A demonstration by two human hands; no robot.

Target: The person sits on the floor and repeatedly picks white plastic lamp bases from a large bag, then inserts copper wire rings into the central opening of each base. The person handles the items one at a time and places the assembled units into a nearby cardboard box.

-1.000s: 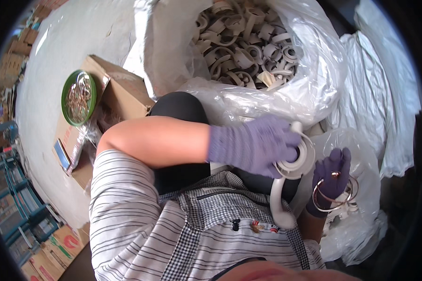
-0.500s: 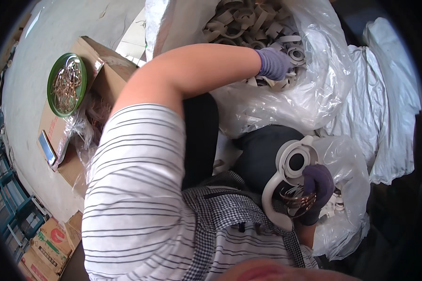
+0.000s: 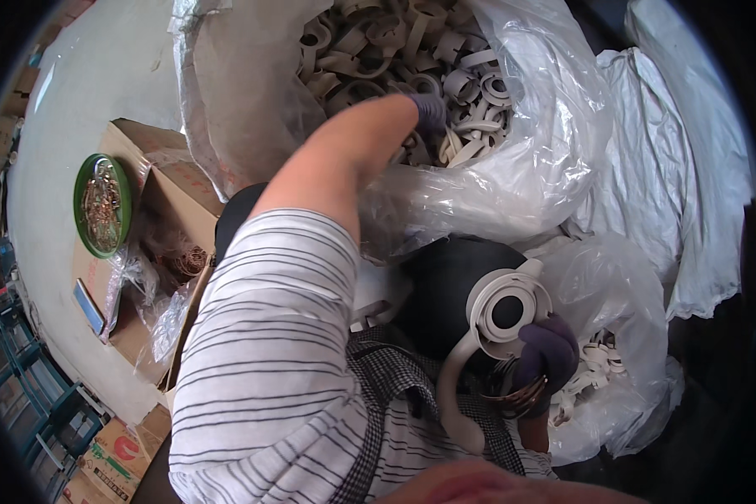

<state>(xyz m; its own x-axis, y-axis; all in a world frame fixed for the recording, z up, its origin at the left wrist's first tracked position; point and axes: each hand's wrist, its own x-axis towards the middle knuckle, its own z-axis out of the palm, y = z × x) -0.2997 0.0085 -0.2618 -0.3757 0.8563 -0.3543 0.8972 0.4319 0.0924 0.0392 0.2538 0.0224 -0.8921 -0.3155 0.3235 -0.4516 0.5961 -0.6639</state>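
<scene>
My left hand [image 3: 431, 115], in a knitted purple-grey glove, reaches down into a large clear plastic bag [image 3: 554, 160] among beige plastic rings and collars [image 3: 386, 38]. Its fingers are hidden by the parts and the wrist, so I cannot see whether it grips one. Over my dark-clothed knee, my gloved right hand [image 3: 548, 353] is closed at the edge of a beige plastic collar with a long curved handle [image 3: 458, 378]. Thin copper-coloured wire loops [image 3: 521, 401] are bunched in the same hand. Dark cloth shows through the collar's round opening.
On the left, a green round tray [image 3: 124, 210] of metal wire pieces and a phone [image 3: 89, 304] rest on a cardboard box [image 3: 181, 197]. A smaller clear bag [image 3: 647, 403] with pale parts lies by my right hand. White sacking [image 3: 638, 126] is heaped at right.
My left hand has moved leftward in the big bag, away from the pale ring parts at its right side. The right hand keeps its hold on the collar and wire loops. The view has shifted.
</scene>
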